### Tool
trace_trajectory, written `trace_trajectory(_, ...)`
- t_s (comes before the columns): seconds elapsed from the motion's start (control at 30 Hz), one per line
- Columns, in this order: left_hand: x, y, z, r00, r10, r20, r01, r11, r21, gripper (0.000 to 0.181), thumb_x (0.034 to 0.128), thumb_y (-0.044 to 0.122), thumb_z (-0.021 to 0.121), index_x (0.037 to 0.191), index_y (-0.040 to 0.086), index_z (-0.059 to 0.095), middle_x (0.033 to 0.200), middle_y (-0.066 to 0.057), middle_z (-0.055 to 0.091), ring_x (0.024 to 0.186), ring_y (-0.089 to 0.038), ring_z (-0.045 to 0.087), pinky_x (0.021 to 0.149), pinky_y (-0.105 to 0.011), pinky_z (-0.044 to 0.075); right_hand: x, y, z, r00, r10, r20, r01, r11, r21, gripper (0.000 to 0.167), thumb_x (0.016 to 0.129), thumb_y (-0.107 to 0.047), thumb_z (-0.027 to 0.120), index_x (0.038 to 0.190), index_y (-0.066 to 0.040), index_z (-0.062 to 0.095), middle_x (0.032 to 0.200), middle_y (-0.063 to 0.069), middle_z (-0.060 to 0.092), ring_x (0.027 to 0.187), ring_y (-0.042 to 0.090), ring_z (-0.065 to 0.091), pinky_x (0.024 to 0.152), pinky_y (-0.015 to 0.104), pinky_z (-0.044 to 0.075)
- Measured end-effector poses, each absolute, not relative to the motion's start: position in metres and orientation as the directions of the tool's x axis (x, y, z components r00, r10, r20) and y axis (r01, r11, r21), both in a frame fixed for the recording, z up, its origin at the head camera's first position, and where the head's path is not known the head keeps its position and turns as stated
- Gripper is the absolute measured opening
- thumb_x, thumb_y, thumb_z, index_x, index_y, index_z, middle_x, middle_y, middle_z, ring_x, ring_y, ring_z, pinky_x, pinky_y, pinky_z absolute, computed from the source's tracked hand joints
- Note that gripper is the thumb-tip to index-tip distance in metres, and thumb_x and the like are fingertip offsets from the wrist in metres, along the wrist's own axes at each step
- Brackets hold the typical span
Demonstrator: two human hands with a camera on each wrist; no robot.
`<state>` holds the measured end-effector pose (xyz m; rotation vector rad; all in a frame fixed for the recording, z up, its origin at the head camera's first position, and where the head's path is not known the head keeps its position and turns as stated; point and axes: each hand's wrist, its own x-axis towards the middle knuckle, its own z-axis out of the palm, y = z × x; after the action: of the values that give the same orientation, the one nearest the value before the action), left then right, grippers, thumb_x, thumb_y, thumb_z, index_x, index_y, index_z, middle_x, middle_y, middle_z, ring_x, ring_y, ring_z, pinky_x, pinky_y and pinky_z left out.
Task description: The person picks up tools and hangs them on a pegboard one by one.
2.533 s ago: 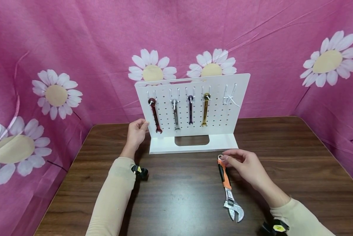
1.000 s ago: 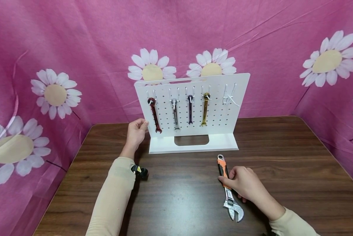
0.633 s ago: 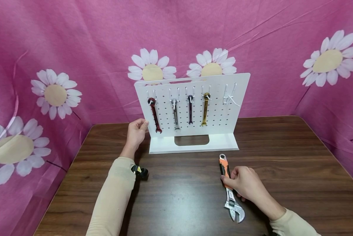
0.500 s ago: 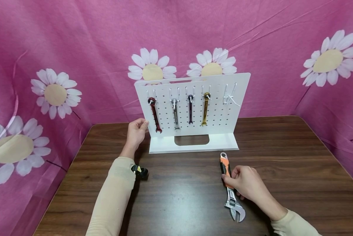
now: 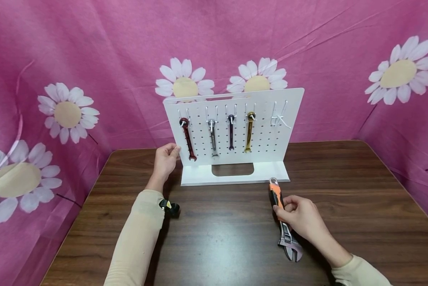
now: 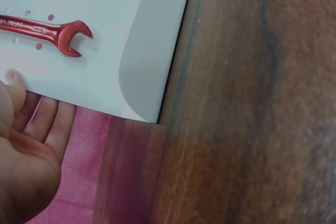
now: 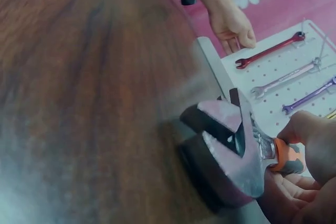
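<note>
My left hand (image 5: 165,163) pinches the left edge of a white pegboard stand (image 5: 264,139); in the left wrist view its thumb is on the front and its fingers go behind. My right hand (image 5: 304,216) grips an adjustable wrench (image 5: 275,194) by its orange and black handle. The ring end points at the board's base, and the wrench's jaws point back toward me. In the right wrist view the adjustable wrench (image 7: 247,169) appears raised off the table. Red (image 5: 188,139), silver (image 5: 213,137), purple (image 5: 231,135) and gold wrenches (image 5: 249,133) hang on the board.
To the right of the gold wrench, a wire hook (image 5: 279,120) juts from the board with nothing on it. The stand rests on a dark wooden table (image 5: 206,238). Behind it hangs a pink cloth (image 5: 128,59) with white daisies.
My right hand slid from the ring end down the handle, took hold of the adjustable wrench, and lifted and shifted it slightly forward and right. My left hand stayed at the board's edge.
</note>
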<state>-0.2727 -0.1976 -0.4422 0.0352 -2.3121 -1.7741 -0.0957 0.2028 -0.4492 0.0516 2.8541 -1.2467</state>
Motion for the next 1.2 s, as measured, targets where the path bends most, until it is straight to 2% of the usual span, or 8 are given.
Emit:
trace_trajectory(0.27,-0.273,-0.197,-0.442,-0.977,-0.142,0.157,0.121,0.231,0.965,0.022,0.1088,0.004,0.062,0.103,-0.016,0.068,0.074,0.006,0.067,0.076,0.000,0.065,0.076,-0.017,0.060,-0.099,0.207,-0.441,-0.997,0.074,-0.012,0.054,0.597,-0.800,0.032,0.094,-0.017,0.082,0.112,0.008,0.073,0.083,0.007,0.080,0.064,-0.002,0.067,0.058,0.020,0.049)
trace_trajectory(0.5,-0.274,-0.197,-0.441,-0.978,-0.142,0.154,0.121,0.218,0.969,0.022,0.1088,0.003,0.061,0.103,-0.016,0.068,0.073,0.009,0.067,0.075,0.001,0.066,0.076,-0.018,0.061,-0.104,0.208,-0.428,-0.979,0.162,0.120,-0.004,0.580,-0.815,0.038,0.094,-0.016,0.084,0.119,0.011,0.074,0.094,0.022,0.080,0.064,-0.014,0.064,0.058,0.014,0.051)
trace_trajectory(0.67,-0.274,-0.197,-0.441,-0.978,-0.141,0.157,0.125,0.215,0.969,0.021,0.1088,0.003,0.061,0.104,-0.017,0.068,0.074,0.009,0.068,0.075,0.001,0.067,0.077,-0.019,0.062,-0.110,0.209,-0.417,-0.950,0.208,0.234,-0.074,0.577,-0.813,0.039,0.093,-0.015,0.085,0.121,0.010,0.075,0.096,0.025,0.080,0.064,-0.018,0.061,0.057,0.010,0.050)
trace_trajectory(0.77,-0.275,-0.196,-0.441,-0.977,-0.144,0.159,0.126,0.214,0.969,0.021,0.1086,0.002,0.061,0.103,-0.017,0.068,0.074,0.008,0.068,0.075,0.001,0.067,0.077,-0.018,0.062,-0.114,0.208,-0.408,-0.935,0.218,0.280,-0.118,0.552,-0.826,0.037,0.093,-0.014,0.086,0.121,0.007,0.076,0.090,0.013,0.082,0.064,-0.017,0.064,0.055,0.011,0.049)
trace_trajectory(0.9,-0.275,-0.196,-0.441,-0.977,-0.145,0.156,0.125,0.208,0.970,0.021,0.1086,0.003,0.061,0.102,-0.016,0.068,0.073,0.009,0.068,0.075,0.001,0.066,0.076,-0.017,0.061,-0.120,0.206,-0.397,-0.924,0.224,0.310,-0.165,0.497,-0.852,0.034,0.093,-0.012,0.085,0.123,0.005,0.076,0.079,-0.026,0.075,0.065,-0.013,0.068,0.051,0.014,0.048)
trace_trajectory(0.97,-0.274,-0.196,-0.441,-0.977,-0.145,0.155,0.123,0.207,0.971,0.021,0.1087,0.003,0.061,0.102,-0.016,0.068,0.073,0.009,0.068,0.075,0.001,0.066,0.076,-0.017,0.061,-0.123,0.205,-0.391,-0.915,0.241,0.325,-0.179,0.479,-0.859,0.033,0.093,-0.011,0.085,0.122,0.003,0.078,0.076,-0.040,0.067,0.065,-0.013,0.068,0.051,0.013,0.048)
trace_trajectory(1.03,-0.274,-0.197,-0.441,-0.977,-0.146,0.155,0.122,0.211,0.970,0.022,0.1087,0.003,0.061,0.102,-0.016,0.067,0.073,0.008,0.067,0.074,0.000,0.065,0.075,-0.017,0.060,-0.127,0.203,-0.387,-0.903,0.262,0.340,-0.189,0.469,-0.863,0.032,0.092,-0.011,0.085,0.120,0.002,0.079,0.075,-0.042,0.065,0.065,-0.013,0.068,0.052,0.012,0.048)
trace_trajectory(1.2,-0.273,-0.197,-0.442,-0.975,-0.151,0.161,0.124,0.228,0.966,0.022,0.1086,0.004,0.062,0.101,-0.016,0.068,0.073,0.006,0.066,0.075,-0.001,0.065,0.074,-0.017,0.059,-0.137,0.200,-0.381,-0.886,0.294,0.358,-0.209,0.436,-0.875,0.030,0.092,-0.011,0.086,0.119,-0.001,0.080,0.072,-0.034,0.068,0.061,-0.009,0.068,0.052,0.012,0.048)
